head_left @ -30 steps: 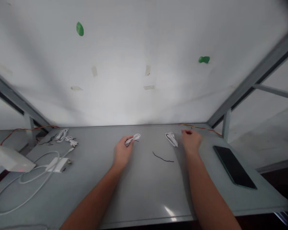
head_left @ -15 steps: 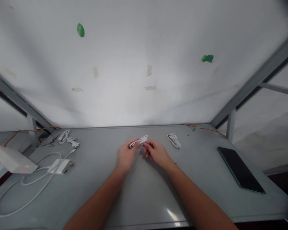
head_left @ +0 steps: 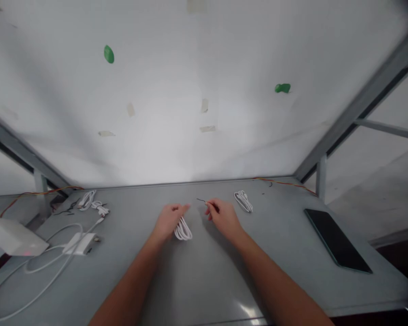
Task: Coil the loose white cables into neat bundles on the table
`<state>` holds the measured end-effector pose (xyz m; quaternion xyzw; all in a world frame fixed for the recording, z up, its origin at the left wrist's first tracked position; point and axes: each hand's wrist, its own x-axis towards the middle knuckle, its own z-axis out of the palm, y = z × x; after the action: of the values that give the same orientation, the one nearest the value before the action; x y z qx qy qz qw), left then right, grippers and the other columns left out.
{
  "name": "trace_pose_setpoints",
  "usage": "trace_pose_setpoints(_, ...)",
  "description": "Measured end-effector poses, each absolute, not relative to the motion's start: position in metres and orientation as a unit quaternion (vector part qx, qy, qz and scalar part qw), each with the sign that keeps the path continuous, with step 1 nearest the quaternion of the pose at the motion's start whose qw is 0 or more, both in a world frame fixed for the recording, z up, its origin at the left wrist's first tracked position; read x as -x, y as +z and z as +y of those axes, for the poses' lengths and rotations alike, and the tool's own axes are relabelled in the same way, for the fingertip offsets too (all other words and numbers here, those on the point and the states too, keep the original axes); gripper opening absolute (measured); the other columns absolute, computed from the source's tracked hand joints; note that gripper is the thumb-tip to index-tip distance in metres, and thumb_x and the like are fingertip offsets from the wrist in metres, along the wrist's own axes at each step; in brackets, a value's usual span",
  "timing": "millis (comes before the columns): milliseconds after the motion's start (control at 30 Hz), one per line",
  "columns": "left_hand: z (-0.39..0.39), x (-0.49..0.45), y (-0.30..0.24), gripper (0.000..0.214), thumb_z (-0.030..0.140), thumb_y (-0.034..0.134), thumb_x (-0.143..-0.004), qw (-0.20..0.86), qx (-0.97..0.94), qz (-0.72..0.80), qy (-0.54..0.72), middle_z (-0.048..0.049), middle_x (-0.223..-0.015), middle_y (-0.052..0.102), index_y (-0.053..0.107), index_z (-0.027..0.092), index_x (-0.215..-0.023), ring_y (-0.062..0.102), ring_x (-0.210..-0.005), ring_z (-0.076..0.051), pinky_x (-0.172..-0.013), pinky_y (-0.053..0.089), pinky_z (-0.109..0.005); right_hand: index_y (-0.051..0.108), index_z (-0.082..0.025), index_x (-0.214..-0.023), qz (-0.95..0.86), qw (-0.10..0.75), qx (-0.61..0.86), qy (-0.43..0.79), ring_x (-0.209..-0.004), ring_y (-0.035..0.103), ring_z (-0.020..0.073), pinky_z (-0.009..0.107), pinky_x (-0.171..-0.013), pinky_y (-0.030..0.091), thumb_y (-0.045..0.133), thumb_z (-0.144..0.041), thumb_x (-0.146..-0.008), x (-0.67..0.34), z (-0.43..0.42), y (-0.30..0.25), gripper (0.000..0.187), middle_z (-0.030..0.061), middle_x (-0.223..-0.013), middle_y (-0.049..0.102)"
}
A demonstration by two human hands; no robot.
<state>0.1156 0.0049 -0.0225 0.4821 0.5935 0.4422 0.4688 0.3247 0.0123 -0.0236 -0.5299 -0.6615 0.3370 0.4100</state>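
left hand (head_left: 167, 219) gripping cable coil (head_left: 182, 230), right hand (head_left: 223, 216) pinching tie (head_left: 201, 200)

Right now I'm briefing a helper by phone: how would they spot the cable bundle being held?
On the grey table, find the left hand near the middle. The white coiled cable hangs under it; the other white coil lies untouched, farther right.

A single head-worn camera looks forward and down from close above the grey table (head_left: 204, 280), facing the white wall (head_left: 204, 90) at 12 o'clock; forearms enter from 6 o'clock.
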Motion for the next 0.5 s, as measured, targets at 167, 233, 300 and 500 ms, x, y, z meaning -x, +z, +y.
trace_pose_setpoints(167, -0.008, -0.141, -0.012, 0.045, 0.057, 0.074, -0.08, 0.401, -0.572, 0.545, 0.463, 0.0033, -0.056, 0.057, 0.08, 0.019, -0.103, 0.051, -0.055, -0.015, -0.055, 0.039, -0.026, 0.068, -0.024, -0.079, -0.66, 0.414, 0.487, 0.394, -0.055, 0.062, 0.0178, 0.029, -0.058, 0.045, 0.054, -0.039, -0.096, -0.308, -0.003, -0.02, 0.026, 0.0012, -0.066, 0.071)
trace_pose_setpoints(233, -0.012, -0.146, -0.011, 0.046, 0.062, 0.067, -0.085, 0.395, -0.554, 0.54, 0.496, 0.0018, -0.058, 0.057, 0.08, 0.019, -0.092, 0.051, -0.056, -0.015, -0.055, 0.039, -0.026, 0.068, -0.024, -0.082, -0.655, 0.417, 0.469, 0.421, -0.054, 0.062, 0.0171, 0.029, -0.058, 0.045, 0.054, -0.038, -0.096, -0.303, -0.007, -0.019, 0.024, 0.0009, -0.07, 0.072)
trace_pose_setpoints(300, -0.014, -0.149, -0.013, 0.051, 0.066, 0.064, -0.085, 0.409, -0.527, 0.536, 0.517, 0.0014, -0.058, 0.056, 0.079, 0.017, -0.086, 0.048, -0.054, -0.014, -0.054, 0.037, -0.026, 0.066, -0.024, -0.083, -0.659, 0.421, 0.458, 0.422, -0.055, 0.061, 0.0169, 0.028, -0.057, 0.044, 0.054, -0.037, -0.096, -0.299, -0.01, -0.018, 0.021, 0.0003, -0.069, 0.071)
trace_pose_setpoints(500, -0.011, -0.145, -0.015, 0.062, 0.071, 0.075, -0.073, 0.517, -0.387, 0.516, 0.563, 0.0076, -0.054, 0.042, 0.077, 0.013, -0.095, 0.035, -0.043, -0.007, -0.044, 0.026, -0.023, 0.062, -0.024, -0.078, -0.678, 0.406, 0.447, 0.419, -0.056, 0.06, 0.0172, 0.028, -0.057, 0.044, 0.054, -0.033, -0.096, -0.298, -0.016, -0.017, 0.021, 0.0002, -0.064, 0.068)
